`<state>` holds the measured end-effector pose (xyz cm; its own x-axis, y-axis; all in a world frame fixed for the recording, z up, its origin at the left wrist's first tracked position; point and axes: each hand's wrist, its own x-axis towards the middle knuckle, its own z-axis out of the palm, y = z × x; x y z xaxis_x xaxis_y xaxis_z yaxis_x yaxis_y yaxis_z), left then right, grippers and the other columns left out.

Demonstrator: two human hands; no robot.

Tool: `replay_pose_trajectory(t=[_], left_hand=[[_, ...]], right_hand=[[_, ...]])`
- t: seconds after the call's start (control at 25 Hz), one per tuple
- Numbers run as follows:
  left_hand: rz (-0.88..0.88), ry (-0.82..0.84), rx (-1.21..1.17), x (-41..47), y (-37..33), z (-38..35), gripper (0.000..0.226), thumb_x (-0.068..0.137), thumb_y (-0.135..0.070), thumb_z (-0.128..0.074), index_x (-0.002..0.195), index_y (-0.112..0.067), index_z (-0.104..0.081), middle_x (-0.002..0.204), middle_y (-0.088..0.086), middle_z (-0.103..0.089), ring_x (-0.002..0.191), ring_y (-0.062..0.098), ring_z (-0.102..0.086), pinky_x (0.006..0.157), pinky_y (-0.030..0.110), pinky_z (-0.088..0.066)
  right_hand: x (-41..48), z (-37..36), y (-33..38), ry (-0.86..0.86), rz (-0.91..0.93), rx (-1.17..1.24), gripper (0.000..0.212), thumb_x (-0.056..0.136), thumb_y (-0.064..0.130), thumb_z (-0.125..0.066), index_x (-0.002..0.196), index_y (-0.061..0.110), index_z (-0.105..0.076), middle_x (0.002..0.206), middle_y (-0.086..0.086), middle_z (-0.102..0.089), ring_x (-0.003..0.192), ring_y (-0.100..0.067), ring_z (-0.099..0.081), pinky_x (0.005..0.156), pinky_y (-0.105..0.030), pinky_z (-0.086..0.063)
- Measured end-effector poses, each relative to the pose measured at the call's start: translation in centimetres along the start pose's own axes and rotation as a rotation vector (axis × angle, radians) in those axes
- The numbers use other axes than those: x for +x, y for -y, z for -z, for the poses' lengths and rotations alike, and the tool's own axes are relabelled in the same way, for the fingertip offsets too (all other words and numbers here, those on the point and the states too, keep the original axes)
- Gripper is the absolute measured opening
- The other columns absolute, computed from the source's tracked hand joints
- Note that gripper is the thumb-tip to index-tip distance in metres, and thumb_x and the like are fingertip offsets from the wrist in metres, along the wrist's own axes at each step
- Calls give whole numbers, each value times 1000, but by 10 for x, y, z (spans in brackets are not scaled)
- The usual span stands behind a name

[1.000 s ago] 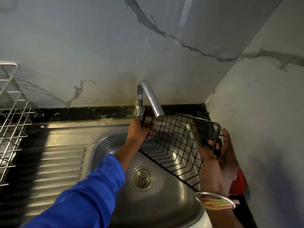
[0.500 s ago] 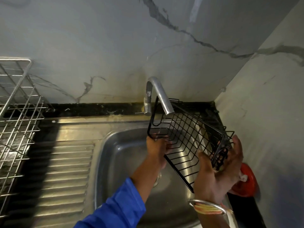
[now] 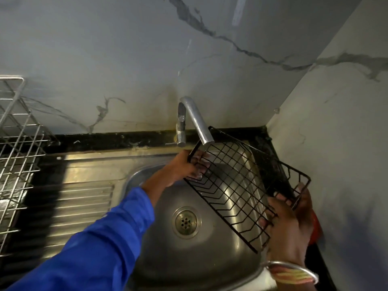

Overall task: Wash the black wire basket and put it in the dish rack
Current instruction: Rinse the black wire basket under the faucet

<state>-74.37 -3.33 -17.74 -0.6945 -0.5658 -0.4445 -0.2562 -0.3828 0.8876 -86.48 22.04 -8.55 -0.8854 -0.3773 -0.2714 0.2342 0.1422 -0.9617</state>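
Note:
The black wire basket (image 3: 237, 185) hangs tilted over the steel sink bowl (image 3: 159, 244), just under the spout of the steel tap (image 3: 196, 120). My left hand (image 3: 185, 166), in a blue sleeve, grips the basket's far left end with fingers curled through the wires. Its near right end is held by my right hand (image 3: 287, 223), which wears bangles at the wrist. No water stream is visible from the tap. The metal dish rack (image 3: 16, 148) stands at the far left on the counter.
A ribbed steel drainboard (image 3: 79, 208) lies between the sink and the rack. The drain (image 3: 185, 222) sits in the bowl's middle. A red object (image 3: 316, 227) shows behind my right hand by the right wall. Marble walls close in at the back and right.
The basket has swung from steeply tilted to flatter under the spout. My left hand moved from its lower edge up to the far left end.

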Motion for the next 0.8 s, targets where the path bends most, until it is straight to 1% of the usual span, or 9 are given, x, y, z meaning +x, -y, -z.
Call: replay_pose_trajectory(t=[0.12, 0.2, 0.28, 0.4, 0.48, 0.52, 0.6, 0.68, 0.8], left_hand=[[65, 172, -385, -27, 1, 25, 73, 68, -20, -75, 137, -6, -56, 125, 27, -67, 107, 42, -67, 90, 53, -56], [48, 164, -405, -41, 8, 38, 89, 59, -31, -83, 139, -5, -56, 127, 27, -66, 106, 42, -68, 86, 51, -58], [-27, 55, -417, -52, 19, 46, 95, 55, -28, -83, 142, -3, -53, 122, 26, -68, 98, 39, -72, 78, 45, -61], [-211, -181, -414, -66, 43, 53, 77, 60, -23, -75, 134, -7, -57, 115, 19, -69, 98, 36, -71, 80, 42, -62], [-297, -276, -386, -75, 57, 58, 68, 65, -24, -75, 130, -12, -59, 115, 17, -70, 104, 39, -69, 85, 45, -58], [-312, -288, -372, -79, 62, 58, 67, 68, -26, -75, 131, -13, -58, 117, 17, -70, 107, 40, -68, 87, 46, -57], [-296, -308, -368, -83, 68, 54, 66, 71, -32, -75, 132, -13, -58, 116, 17, -70, 105, 39, -69, 86, 44, -56], [-271, -360, -368, -83, 69, 45, 64, 73, -40, -75, 130, -15, -59, 116, 15, -71, 104, 37, -70, 82, 42, -57], [-235, -448, -402, -78, 73, 38, 63, 75, -54, -73, 126, -20, -60, 112, 11, -72, 106, 38, -68, 82, 43, -56]], right_hand=[[30, -18, -2, 150, -160, 38, 60, 88, 15, -61, 133, 50, -45, 120, -1, -64, 103, -29, -65, 85, -52, -53], [45, -25, -10, 288, -263, -7, 55, 90, 18, -61, 131, 51, -47, 119, -1, -66, 102, -29, -66, 84, -53, -54], [54, -41, -13, 326, -230, -125, 50, 89, 18, -63, 132, 43, -51, 120, -1, -66, 107, -25, -64, 88, -43, -53], [63, -67, -15, 92, 359, -580, 56, 84, 17, -69, 137, 17, -49, 129, -7, -58, 119, -25, -55, 96, -36, -45], [57, -85, -15, 53, 715, -630, 37, 84, 14, -68, 120, 13, -59, 112, -3, -63, 103, -17, -61, 84, -27, -49], [50, -100, -14, 186, 700, -590, 24, 87, 13, -66, 110, 15, -64, 101, 3, -66, 94, -11, -64, 78, -19, -50], [37, -132, -9, 523, 317, -371, 14, 89, 5, -61, 94, 14, -71, 91, 1, -72, 88, -10, -69, 80, -20, -54], [38, -155, -1, 630, -79, -87, 24, 88, -7, -50, 85, 4, -71, 85, -10, -73, 86, -24, -70, 81, -30, -58], [43, -165, 18, 705, -293, 40, 28, 89, -10, -41, 91, -3, -68, 84, -16, -71, 81, -26, -70, 78, -31, -58]])
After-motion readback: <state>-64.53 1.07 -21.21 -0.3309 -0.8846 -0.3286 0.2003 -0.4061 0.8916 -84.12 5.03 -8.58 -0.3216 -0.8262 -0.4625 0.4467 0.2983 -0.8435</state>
